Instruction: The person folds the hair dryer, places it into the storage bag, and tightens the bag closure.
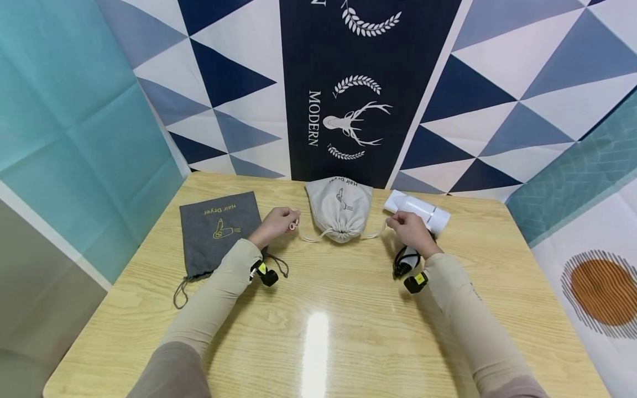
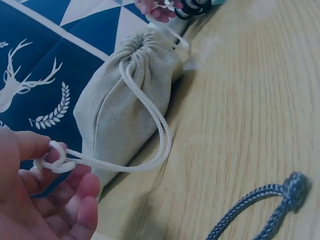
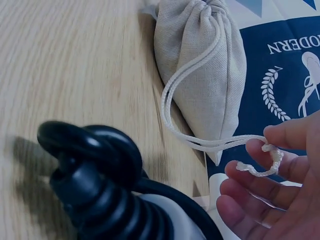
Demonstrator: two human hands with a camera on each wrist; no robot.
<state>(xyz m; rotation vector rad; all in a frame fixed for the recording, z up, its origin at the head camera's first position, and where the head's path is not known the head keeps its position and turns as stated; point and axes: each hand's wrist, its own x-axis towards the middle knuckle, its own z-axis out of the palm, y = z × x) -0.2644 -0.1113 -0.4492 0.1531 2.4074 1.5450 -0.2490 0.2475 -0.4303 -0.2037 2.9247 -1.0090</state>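
A light grey drawstring bag [image 1: 340, 208] lies at the back middle of the wooden table [image 1: 323, 320], its mouth drawn tight and facing me. My left hand [image 1: 277, 223] pinches the knotted end of the left white drawstring [image 2: 57, 161], which runs taut to the bag [image 2: 125, 105]. My right hand [image 1: 409, 231] pinches the knot of the right drawstring [image 3: 260, 165] leading to the bag [image 3: 205, 70]. Both cords are pulled outward to opposite sides.
A flat dark grey "Hair Dryer" bag [image 1: 219, 229] lies to the left, its grey cord [image 2: 265, 205] trailing on the table. A white hair dryer [image 1: 420, 211] with a coiled black cable [image 3: 100, 175] lies under my right hand. A patterned cloth backdrop [image 1: 348, 83] stands behind.
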